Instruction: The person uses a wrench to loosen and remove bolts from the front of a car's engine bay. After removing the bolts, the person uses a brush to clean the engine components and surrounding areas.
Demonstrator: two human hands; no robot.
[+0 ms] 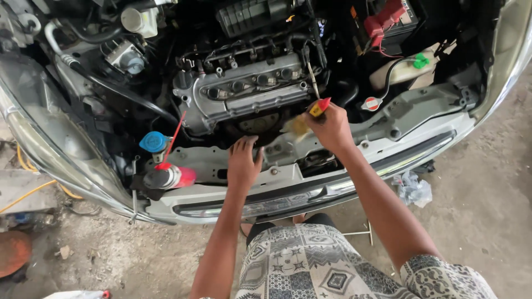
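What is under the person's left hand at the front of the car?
The left hand lies flat on the grey metal front panel, beside the spray can. The right hand holds a screwdriver above the engine. Whatever lies directly beneath the palm is covered.

Your right hand [331, 128] grips a screwdriver [316, 94] with a glossy red and yellow plastic handle and a thin bare metal shaft. Your left hand [244, 160] rests on the front crossmember [288, 177], painted metal, dull and grimy. Beyond it, the valve cover [244, 94] is cast metal, matt grey and stained. The spray can [172, 177] is shiny red metal. The ground [487, 182] is rough, dusty concrete.
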